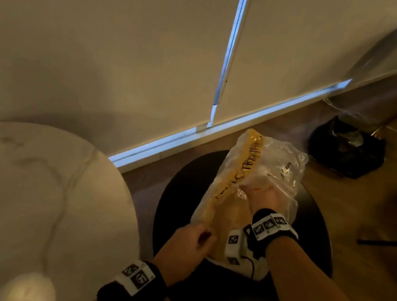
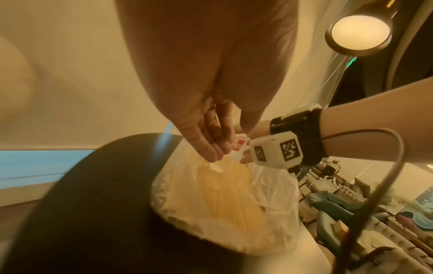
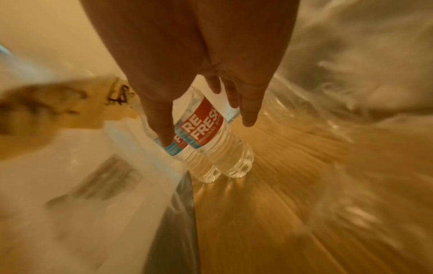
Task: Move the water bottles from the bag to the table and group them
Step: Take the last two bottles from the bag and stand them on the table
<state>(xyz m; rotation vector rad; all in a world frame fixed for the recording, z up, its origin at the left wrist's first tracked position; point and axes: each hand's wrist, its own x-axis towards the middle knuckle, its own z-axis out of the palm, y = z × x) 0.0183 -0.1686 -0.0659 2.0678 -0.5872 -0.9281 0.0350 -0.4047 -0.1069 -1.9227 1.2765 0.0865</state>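
A clear plastic bag [image 1: 281,163] with a yellow printed side stands on a round black stool [image 1: 181,186]. My left hand [image 1: 194,235] pinches the bag's near edge and holds it. My right hand [image 1: 260,194] is inside the bag, seen through the plastic. The right wrist view shows my right hand [image 3: 206,129] gripping two clear water bottles [image 3: 211,129] with red labels side by side, their bases pointing down at the bag's bottom [image 3: 328,166]. From the left wrist, a red label of a bottle [image 2: 237,143] shows just behind my left hand [image 2: 211,140].
A round white marble table [image 1: 30,188] stands just left of the stool. A dark bag [image 1: 346,147] lies on the wooden floor at the back right, near a wall with blinds. A lit round lamp [image 2: 358,33] hangs above.
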